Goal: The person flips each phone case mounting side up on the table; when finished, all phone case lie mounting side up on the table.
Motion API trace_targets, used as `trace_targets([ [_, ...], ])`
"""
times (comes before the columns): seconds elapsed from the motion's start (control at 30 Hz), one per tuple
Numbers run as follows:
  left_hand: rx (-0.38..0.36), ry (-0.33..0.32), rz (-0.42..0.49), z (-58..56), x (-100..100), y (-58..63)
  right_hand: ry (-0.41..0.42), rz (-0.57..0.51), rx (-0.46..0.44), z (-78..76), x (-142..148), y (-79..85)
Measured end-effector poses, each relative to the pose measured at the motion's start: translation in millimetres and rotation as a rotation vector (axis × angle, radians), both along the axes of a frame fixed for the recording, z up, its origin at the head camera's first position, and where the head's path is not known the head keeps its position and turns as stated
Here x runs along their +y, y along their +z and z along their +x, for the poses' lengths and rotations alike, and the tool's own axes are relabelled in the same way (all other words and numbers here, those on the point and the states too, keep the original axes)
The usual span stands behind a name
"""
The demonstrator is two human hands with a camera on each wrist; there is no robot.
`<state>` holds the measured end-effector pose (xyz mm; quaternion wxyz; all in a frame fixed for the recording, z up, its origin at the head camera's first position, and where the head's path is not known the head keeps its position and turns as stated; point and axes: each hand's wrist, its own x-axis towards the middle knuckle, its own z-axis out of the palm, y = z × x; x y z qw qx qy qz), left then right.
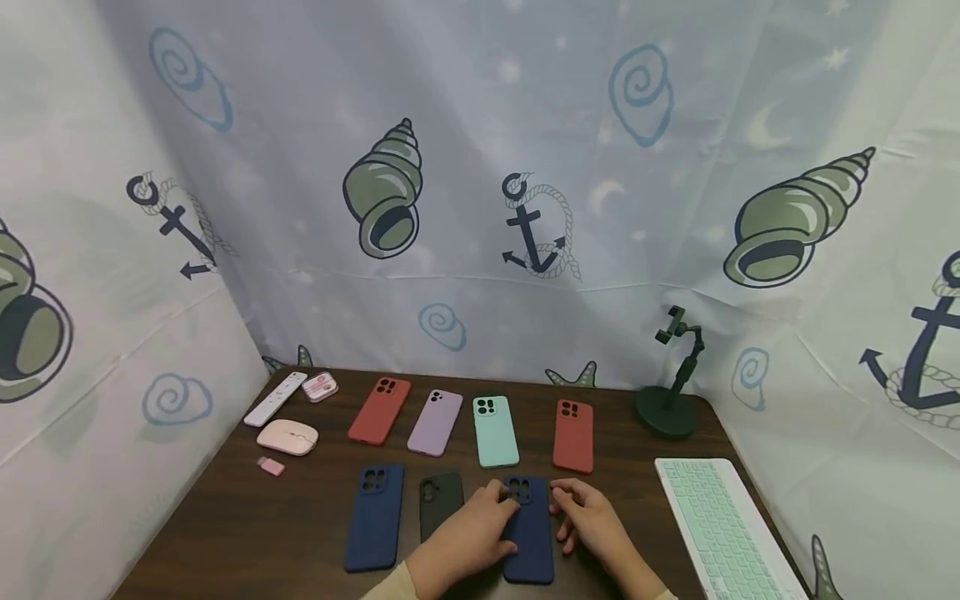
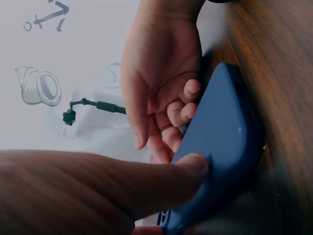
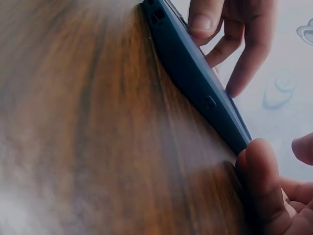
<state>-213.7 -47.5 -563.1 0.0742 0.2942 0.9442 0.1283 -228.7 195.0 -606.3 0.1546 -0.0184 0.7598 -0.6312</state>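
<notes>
In the head view a dark blue phone case (image 1: 531,542) lies on the brown table, its camera end away from me. My left hand (image 1: 471,529) reaches over it from the left, an index finger by the camera cutouts and the thumb on the lower left part. The left wrist view shows that thumb (image 2: 193,166) pressing on the flat blue back. My right hand (image 1: 594,521) is beside the case's right edge, fingers loosely bent. In the right wrist view a right fingertip (image 3: 259,152) is right at one end of the case. A black phone case (image 1: 441,493) lies partly behind my left hand.
Another blue case (image 1: 373,517) lies to the left. Behind stand out red (image 1: 381,410), purple (image 1: 436,422), mint (image 1: 496,432) and second red (image 1: 573,436) cases. A white mouse (image 1: 288,437) lies left; a keyboard (image 1: 720,525) and green stand (image 1: 667,410) are right.
</notes>
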Motion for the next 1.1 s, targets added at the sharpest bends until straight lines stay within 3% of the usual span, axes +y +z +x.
trace_targets([
  [0.33, 0.042, -0.033, 0.004, -0.7, 4, -0.4, 0.043, -0.033, 0.01, -0.4, 6, 1.8],
  [0.8, -0.017, -0.038, 0.079, -2.1, -1, -5.6, 0.072, -0.111, -0.01, -2.3, 7, -1.6],
  [1.1, -0.08, -0.023, 0.164, -3.2, -4, -2.6, 0.187, -0.141, 0.076, -6.2, 13, -6.8],
])
